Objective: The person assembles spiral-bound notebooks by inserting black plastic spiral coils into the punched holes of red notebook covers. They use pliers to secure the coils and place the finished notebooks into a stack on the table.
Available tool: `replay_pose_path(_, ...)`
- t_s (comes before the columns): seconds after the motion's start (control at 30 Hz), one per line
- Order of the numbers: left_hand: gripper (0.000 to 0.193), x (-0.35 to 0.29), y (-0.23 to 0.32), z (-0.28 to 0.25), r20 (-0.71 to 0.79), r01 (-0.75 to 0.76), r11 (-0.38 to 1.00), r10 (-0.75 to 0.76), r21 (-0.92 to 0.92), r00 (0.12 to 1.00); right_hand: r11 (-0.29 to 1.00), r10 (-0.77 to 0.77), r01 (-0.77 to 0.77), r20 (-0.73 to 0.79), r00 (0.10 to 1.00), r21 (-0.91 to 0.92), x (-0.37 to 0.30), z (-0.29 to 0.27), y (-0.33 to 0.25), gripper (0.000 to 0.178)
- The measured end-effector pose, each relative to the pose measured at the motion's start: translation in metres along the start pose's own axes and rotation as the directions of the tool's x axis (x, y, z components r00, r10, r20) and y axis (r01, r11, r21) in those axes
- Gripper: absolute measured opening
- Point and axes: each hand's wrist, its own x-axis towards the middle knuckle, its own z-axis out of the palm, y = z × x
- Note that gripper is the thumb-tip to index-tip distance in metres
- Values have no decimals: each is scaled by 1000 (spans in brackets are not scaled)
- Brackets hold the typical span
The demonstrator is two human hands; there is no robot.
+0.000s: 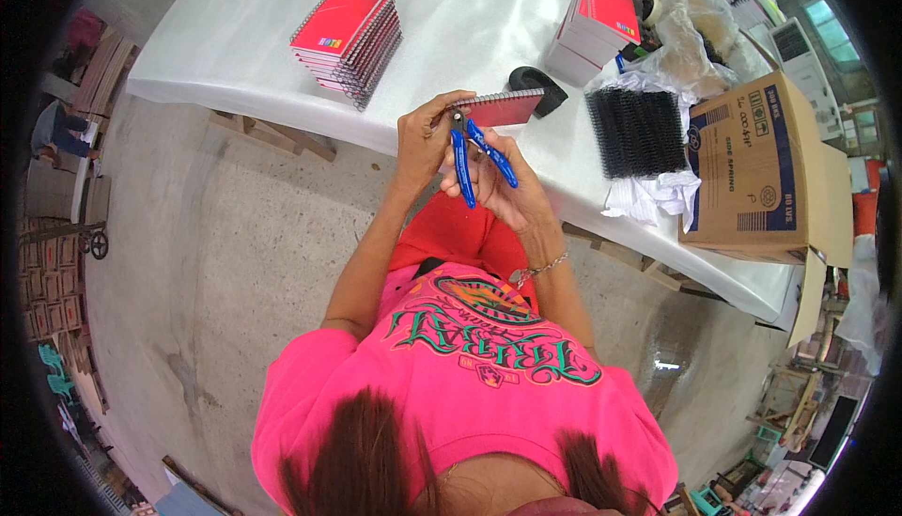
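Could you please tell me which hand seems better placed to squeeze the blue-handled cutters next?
Probably the right hand: it holds the blue-handled cutters, handles spread, with their head close to the left end of the red notebook. The left hand is occupied holding the notebook.

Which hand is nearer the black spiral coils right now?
Right. The right hand, holding the blue cutters, is to the left of the black spiral coils; the left hand, holding the red notebook, is farther left.

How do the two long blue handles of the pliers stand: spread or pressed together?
Spread: the blue handles make a V, with a visible gap between them.
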Motion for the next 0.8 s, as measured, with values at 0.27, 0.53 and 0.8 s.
replay_pose_path(0.27,30,-4,32,-20,-102,112,992,-106,52,989,249,-543,-107,-230,808,-963,-44,-9,-29,35)
replay_pose_path(0.53,33,45,101,-93,-399,-128,990,140,57,906,-368,-862,-545,57,504,-753,-50,-77,-38,41)
replay_pose_path(0.8,34,146,75,-186,-315,-173,982,186,70,931,-424,-877,-599,143,459,-680,-42,-81,-30,40)
